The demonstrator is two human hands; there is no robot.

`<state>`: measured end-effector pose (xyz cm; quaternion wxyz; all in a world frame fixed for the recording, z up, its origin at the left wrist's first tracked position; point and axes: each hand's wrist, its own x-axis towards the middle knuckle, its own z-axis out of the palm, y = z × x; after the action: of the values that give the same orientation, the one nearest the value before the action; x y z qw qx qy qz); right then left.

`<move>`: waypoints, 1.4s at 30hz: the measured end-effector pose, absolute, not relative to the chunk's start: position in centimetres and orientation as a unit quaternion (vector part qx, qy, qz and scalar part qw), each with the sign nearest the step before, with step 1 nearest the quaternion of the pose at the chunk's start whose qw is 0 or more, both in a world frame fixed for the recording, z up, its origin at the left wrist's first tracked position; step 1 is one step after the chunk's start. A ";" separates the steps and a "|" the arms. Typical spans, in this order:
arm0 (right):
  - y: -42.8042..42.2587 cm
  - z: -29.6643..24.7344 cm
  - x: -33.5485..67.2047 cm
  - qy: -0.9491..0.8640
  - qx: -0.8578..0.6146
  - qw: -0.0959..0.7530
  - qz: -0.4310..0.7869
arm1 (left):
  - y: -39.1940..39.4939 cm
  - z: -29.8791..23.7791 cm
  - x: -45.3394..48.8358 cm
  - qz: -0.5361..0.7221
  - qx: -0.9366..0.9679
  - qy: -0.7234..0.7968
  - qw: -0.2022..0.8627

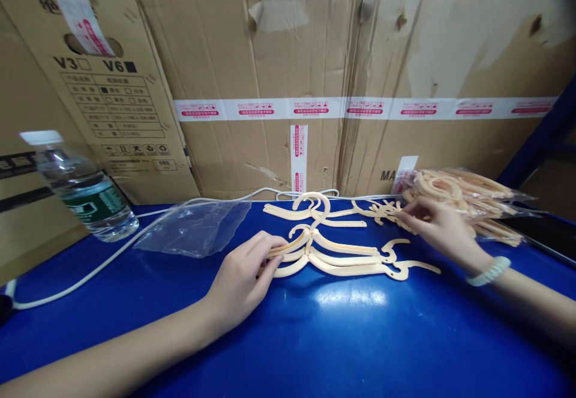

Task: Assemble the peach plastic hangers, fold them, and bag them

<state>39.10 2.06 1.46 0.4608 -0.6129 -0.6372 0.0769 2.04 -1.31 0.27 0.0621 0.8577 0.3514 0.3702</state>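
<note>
Cream plastic folding clothes hangers point(346, 261) lie stacked on the blue table in the middle. My left hand point(247, 269) is closed round their left ends, thumb in front and fingers behind. Another cream hanger point(339, 220) lies just behind them, flat on the table. To the right, my right hand point(434, 227) has its fingers pinched at a small heap of cream plastic pieces point(382, 209). Whether a piece is between those fingertips is hidden. Curved hook parts point(398, 269) stick out at the right end of the front hangers.
Clear bags of hangers point(468, 188) are piled at the back right. An empty clear plastic bag point(193, 227) lies at left, near a water bottle point(85, 188) and a white cable point(85, 290). Large cardboard boxes point(270, 44) stand along the back edge.
</note>
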 end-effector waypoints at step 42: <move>-1.6 2.7 34.7 -0.444 -0.424 0.428 0.663 | -1.2 0.4 2.1 0.391 0.853 0.342 0.061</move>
<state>34.74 -1.63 2.74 0.4283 -0.4237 -0.4441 0.6632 2.11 -1.24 0.44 0.0610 0.8526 0.3415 0.3908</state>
